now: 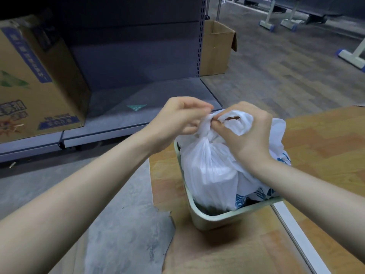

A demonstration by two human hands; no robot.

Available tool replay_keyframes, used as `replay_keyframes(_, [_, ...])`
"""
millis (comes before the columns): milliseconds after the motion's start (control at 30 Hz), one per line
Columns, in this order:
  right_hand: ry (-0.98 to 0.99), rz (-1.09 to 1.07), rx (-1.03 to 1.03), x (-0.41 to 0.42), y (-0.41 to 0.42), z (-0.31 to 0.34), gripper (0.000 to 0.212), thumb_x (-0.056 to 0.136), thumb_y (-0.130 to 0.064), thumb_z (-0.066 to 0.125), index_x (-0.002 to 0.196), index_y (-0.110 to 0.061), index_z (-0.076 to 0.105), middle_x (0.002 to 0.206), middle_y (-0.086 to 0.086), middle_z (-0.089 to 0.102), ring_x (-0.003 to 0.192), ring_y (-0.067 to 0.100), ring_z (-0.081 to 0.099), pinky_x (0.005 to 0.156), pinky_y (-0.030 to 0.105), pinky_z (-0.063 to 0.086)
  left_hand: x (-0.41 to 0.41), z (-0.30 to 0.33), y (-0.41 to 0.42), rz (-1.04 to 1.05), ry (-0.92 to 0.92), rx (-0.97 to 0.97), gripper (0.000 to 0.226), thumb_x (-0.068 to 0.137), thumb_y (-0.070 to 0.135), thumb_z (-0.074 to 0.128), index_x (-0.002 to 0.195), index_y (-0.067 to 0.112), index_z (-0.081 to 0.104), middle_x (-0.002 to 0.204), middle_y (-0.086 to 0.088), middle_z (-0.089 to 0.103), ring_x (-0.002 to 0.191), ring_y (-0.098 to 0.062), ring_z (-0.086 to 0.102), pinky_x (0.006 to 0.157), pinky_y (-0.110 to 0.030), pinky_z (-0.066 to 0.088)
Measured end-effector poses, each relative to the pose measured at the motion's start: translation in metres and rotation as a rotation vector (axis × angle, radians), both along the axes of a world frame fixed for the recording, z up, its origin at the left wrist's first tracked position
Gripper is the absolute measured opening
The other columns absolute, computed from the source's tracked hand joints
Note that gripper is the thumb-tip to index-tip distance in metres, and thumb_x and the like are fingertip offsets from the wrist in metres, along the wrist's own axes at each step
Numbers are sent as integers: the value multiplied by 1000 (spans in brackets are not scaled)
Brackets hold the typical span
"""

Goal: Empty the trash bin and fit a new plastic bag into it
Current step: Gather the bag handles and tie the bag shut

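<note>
We look down along both bare forearms, which reach forward and converge above a pale green trash bin (233, 214) standing on a wood-patterned floor (325, 147). Inside the bin sits a full white plastic bag (207, 167), its top gathered into a twisted neck that rises above the rim.

Our left hand (177, 120) comes in from the lower left, wrist roughly level, fingers curled inward — its grip pinches one twisted end of the bag's neck between thumb and fingertips. Our right hand (248, 133) enters from the lower right with the wrist bent downward and the back of the hand facing us; its fingers are curled too, pinching the bag's other end, where a loop of white plastic stands up over the knuckles. The two hands nearly touch at the knot, directly above the far half of the bin.

A second piece of plastic with blue printing (256, 196) shows at the bin's right side, pressed under the right forearm. Dark contents show low in the bin beside the near rim.

To the left, a printed cardboard box (39, 80) rests on a low grey metal shelf (122, 115). Behind the shelf's upright stands an open plain cardboard box (215, 50) on the floor — well apart from the bin.
</note>
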State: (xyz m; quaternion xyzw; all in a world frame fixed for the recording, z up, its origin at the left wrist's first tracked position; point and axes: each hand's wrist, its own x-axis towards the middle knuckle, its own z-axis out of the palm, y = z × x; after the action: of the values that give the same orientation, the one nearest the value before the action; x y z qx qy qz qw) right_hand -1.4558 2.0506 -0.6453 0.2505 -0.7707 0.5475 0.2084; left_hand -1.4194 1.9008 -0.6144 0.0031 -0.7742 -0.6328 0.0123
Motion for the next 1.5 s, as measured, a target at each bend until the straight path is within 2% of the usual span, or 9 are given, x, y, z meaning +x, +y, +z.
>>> replay_keyframes(200, [-13, 31, -48, 0, 0, -2, 15, 68, 9, 75, 58, 2, 67, 65, 20, 68, 66, 33, 62, 64, 30, 46, -9, -3, -12, -201, -95, -31, 23, 87, 3, 62, 105, 13, 72, 100, -10, 73, 85, -13, 63, 69, -19, 49])
replay_keyframes(367, [-107, 118, -94, 0, 3, 0, 12, 69, 9, 75, 61, 5, 67, 68, 15, 69, 69, 33, 65, 68, 35, 51, -16, 5, -15, -237, -149, -28, 25, 74, 16, 72, 98, 11, 75, 92, -4, 75, 80, -11, 65, 65, -17, 52])
replay_keyframes(500, [-144, 151, -120, 0, 7, 1, 9, 70, 8, 75, 65, 4, 68, 68, 2, 67, 70, 24, 66, 72, 33, 53, -21, 8, -15, -265, -189, -43, 20, 81, 0, 68, 101, 3, 73, 91, -4, 77, 82, -9, 72, 67, -12, 55])
replay_keyframes(833, [-143, 326, 42, 0, 22, 2, 13, 75, 5, 73, 66, 13, 68, 74, 32, 68, 76, 37, 63, 68, 37, 50, -20, 8, -17, -142, -127, -122, 8, 78, 1, 72, 86, 2, 75, 78, -4, 77, 73, -9, 72, 67, -16, 58])
replay_keyframes(900, [-138, 301, -20, 1, 24, 3, 4, 73, 0, 75, 71, -2, 73, 74, 18, 73, 76, 21, 67, 69, 24, 52, -20, 4, -16, -120, -87, -130, 5, 78, 1, 72, 81, 3, 75, 74, -4, 76, 69, -10, 71, 67, -17, 58])
replay_keyframes(1000, [-99, 292, -40, 4, 26, 1, 17, 73, 2, 75, 79, -13, 70, 72, -1, 70, 77, 8, 65, 73, 14, 51, -20, 0, -17, -89, -13, -186, 4, 77, 4, 74, 75, 7, 76, 69, -2, 75, 65, -9, 68, 63, -17, 57])
replay_keyframes(1133, [14, 277, 13, 8, 34, -1, 18, 73, 0, 74, 88, -9, 69, 88, 7, 71, 81, 14, 67, 76, 23, 54, -16, -2, -23, -65, 76, -258, 6, 74, 9, 76, 72, 14, 76, 69, 5, 75, 66, -4, 69, 65, -17, 57])
replay_keyframes(1267, [199, 278, 149, 11, 41, -2, 9, 76, -5, 68, 84, -5, 72, 79, 7, 70, 71, 29, 67, 66, 43, 52, -10, -7, -28, -6, 170, -339, 14, 76, 6, 75, 70, 19, 75, 66, 10, 73, 68, -3, 65, 70, -20, 54])
replay_keyframes(1500, [261, 316, 282, 11, 46, -1, 12, 75, 0, 66, 80, -6, 75, 69, 12, 71, 61, 26, 66, 54, 39, 48, -8, -13, -31, 87, 230, -411, 23, 74, 4, 76, 67, 26, 72, 55, 24, 67, 57, 8, 58, 60, -5, 45])
